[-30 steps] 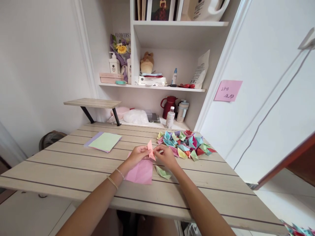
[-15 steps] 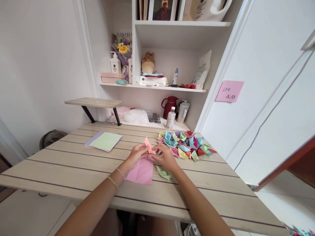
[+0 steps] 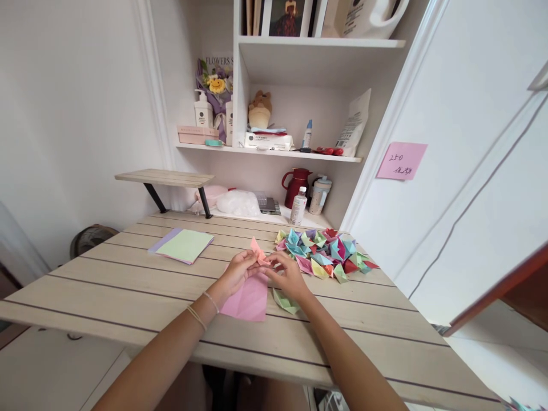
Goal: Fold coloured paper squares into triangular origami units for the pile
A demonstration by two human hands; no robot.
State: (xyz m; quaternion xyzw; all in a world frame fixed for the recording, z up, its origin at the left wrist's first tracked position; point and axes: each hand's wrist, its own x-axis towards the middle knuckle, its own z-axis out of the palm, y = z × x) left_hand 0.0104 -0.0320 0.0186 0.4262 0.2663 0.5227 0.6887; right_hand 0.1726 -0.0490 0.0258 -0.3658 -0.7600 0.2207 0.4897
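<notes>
Between my two hands is a small salmon-pink folded paper boat (image 3: 257,251), one point of it sticking up. My left hand (image 3: 238,272) pinches its left side between thumb and fingers. On the other side, my right hand (image 3: 287,275) grips the lower right edge with its fingertips, which partly hide the paper. Below them a creased pink paper sheet (image 3: 246,301) lies flat on the table. A light green paper boat (image 3: 286,301) rests beside my right wrist.
A heap of colourful paper boats (image 3: 321,254) sits at the table's back right. To the left lies a stack of coloured paper (image 3: 185,245), near a raised wooden stand (image 3: 166,177). A bottle (image 3: 298,206) and a red jug (image 3: 296,187) stand behind.
The salmon paper's right part now sits slightly differently between my fingers. Both hands stay in nearly the same place; the whole view has shifted a little.
</notes>
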